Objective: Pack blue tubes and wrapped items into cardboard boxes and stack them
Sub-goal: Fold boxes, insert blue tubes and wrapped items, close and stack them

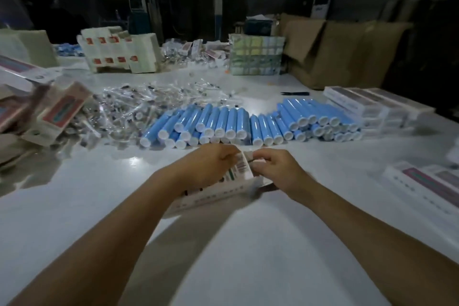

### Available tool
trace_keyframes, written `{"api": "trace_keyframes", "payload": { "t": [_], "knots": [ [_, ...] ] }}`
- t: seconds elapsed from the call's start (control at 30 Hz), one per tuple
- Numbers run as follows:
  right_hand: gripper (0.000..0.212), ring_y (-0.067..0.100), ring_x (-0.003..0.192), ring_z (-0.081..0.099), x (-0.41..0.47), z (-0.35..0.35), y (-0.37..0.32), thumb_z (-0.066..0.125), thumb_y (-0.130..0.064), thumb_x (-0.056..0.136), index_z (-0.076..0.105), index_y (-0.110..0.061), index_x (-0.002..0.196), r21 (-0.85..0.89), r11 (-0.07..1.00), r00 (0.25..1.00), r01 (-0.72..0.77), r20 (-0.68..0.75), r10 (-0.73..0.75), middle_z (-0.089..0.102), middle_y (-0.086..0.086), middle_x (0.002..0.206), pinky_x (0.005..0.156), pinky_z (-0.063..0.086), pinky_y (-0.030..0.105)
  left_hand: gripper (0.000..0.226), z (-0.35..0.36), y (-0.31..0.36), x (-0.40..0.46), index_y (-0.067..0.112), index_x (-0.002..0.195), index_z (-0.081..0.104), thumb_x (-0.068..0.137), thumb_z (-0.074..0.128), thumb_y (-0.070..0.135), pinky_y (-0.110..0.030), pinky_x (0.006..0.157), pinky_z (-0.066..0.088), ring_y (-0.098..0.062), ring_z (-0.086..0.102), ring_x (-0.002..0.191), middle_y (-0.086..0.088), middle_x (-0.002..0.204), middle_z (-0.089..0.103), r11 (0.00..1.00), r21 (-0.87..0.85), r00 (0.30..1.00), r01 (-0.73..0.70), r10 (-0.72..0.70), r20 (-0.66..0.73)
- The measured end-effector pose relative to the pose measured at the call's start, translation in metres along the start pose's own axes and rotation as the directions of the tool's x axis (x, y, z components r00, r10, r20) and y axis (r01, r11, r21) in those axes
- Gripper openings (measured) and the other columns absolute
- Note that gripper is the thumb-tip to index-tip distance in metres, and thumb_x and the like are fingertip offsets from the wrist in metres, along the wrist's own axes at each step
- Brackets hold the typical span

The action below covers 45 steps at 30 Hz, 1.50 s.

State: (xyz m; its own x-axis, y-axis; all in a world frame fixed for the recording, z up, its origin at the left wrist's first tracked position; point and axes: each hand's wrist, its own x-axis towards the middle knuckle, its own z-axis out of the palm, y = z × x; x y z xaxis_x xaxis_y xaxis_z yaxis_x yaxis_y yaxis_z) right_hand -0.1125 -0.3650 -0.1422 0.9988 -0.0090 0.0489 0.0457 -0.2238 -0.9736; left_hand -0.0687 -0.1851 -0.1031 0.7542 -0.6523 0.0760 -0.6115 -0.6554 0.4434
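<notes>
White tabletop (236,243) carries a long printed carton (213,195), lying flat. Left hand (208,163) pinches its raised end flap; right hand (278,169) curls on the blurred open end, contents hidden. Beyond lie blue tubes (223,123), wrapped items (129,104), and stacked cartons (367,104) at right.

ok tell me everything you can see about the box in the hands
The box is long, slim and white, cardboard by its look, with small print, a barcode and a green mark on it. It lies low over the white table, its far end open with the end flap raised. The left hand grips it from the left and the right hand pinches the flap end. Motion blur hides what is inside.
</notes>
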Motion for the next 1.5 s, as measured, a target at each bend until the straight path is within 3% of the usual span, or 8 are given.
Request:
{"api": "trace_keyframes", "payload": {
  "t": [0.1,0.27,0.43,0.7,0.9,1.1,1.23,1.5],
  "knots": [
    [0.021,0.021,0.076,0.069,0.005,-0.002,0.002,0.061,-0.004,0.087,0.074,-0.019,0.079,-0.036,0.999,0.999,0.011,-0.036,-0.012,0.069,0.0,0.077,0.061,0.059,0.043,0.022,0.009,-0.003,0.0,0.032,0.102,0.056,0.097,0.042,0.047,-0.028,0.074,0.045,-0.014,0.057,0.088,0.009,0.094,0.06,0.998,0.061,0.999,0.004,-0.001,-0.055],
    [0.019,0.022,0.082,0.07,0.01,-0.006,0.002,0.058,-0.004,0.088,0.072,-0.015,0.086,0.0,1.0,0.997,0.001,-0.076,-0.001,0.073,0.006,0.088,0.06,0.06,0.04,0.083,0.016,-0.005,-0.008,0.04,0.131,0.035,0.062,0.041,0.087,-0.022,0.058,0.034,-0.005,0.053,0.082,0.018,0.108,0.056,0.932,0.353,0.995,0.083,-0.055,-0.088],
    [0.022,0.012,0.079,0.071,0.012,-0.009,0.003,0.054,-0.001,0.09,0.071,-0.014,0.085,0.046,0.999,0.991,-0.015,-0.134,0.021,0.073,-0.001,0.085,0.058,0.055,0.024,0.08,0.031,-0.002,-0.007,0.027,0.145,0.02,0.082,0.042,0.072,-0.033,0.081,0.038,-0.017,0.046,0.118,0.006,0.138,0.044,0.896,0.428,0.986,0.118,-0.053,-0.161],
    [0.023,0.014,0.067,0.059,0.02,-0.032,-0.01,0.051,-0.018,0.094,0.065,-0.018,0.077,-0.192,0.981,0.879,0.015,-0.466,-0.104,0.065,0.0,0.073,0.063,0.048,0.029,0.067,0.051,0.008,-0.009,0.02,0.146,0.018,0.093,0.027,0.061,-0.037,0.095,0.032,-0.022,0.042,0.117,0.002,0.137,0.042,0.799,0.599,0.967,0.057,0.106,-0.232],
    [0.024,0.025,0.067,0.046,0.087,-0.078,-0.045,0.043,-0.008,0.091,0.05,-0.005,0.068,-0.714,0.683,0.825,-0.153,-0.473,-0.309,0.05,0.01,0.067,0.059,0.03,0.031,0.066,0.061,0.011,-0.003,0.017,0.147,0.014,0.096,0.022,0.058,-0.042,0.098,0.029,-0.025,0.038,0.121,-0.001,0.14,0.038,0.792,0.61,0.969,0.021,0.134,-0.207],
    [0.027,0.034,0.111,0.055,0.151,-0.094,-0.05,0.043,-0.004,0.094,0.057,0.003,0.115,-0.901,0.262,0.928,-0.346,-0.37,-0.046,0.057,0.019,0.121,0.076,0.043,0.033,0.06,0.061,0.01,0.0,0.017,0.146,0.013,0.098,0.024,0.051,-0.044,0.102,0.028,-0.027,0.037,0.123,-0.004,0.142,0.037,0.811,0.585,0.97,-0.007,0.147,-0.192],
    [0.028,0.028,0.112,0.057,0.165,-0.085,-0.042,0.049,-0.01,0.093,0.056,-0.003,0.119,-0.932,0.014,0.932,-0.361,-0.361,0.02,0.057,0.015,0.125,0.085,0.047,0.032,0.06,0.061,0.009,0.001,0.018,0.146,0.016,0.097,0.03,0.049,-0.044,0.101,0.03,-0.027,0.04,0.122,-0.005,0.14,0.04,0.818,0.575,0.966,-0.023,0.166,-0.197],
    [0.016,0.026,0.093,0.058,0.166,-0.088,-0.047,0.055,-0.017,0.089,0.058,-0.004,0.098,-0.919,0.161,0.932,-0.359,-0.364,0.003,0.06,0.015,0.114,0.068,0.044,0.028,0.061,0.062,0.007,0.005,0.016,0.146,0.016,0.097,0.029,0.05,-0.042,0.095,0.032,-0.027,0.04,0.118,-0.005,0.137,0.04,0.815,0.578,0.961,-0.023,0.177,-0.213]
  ]
}}
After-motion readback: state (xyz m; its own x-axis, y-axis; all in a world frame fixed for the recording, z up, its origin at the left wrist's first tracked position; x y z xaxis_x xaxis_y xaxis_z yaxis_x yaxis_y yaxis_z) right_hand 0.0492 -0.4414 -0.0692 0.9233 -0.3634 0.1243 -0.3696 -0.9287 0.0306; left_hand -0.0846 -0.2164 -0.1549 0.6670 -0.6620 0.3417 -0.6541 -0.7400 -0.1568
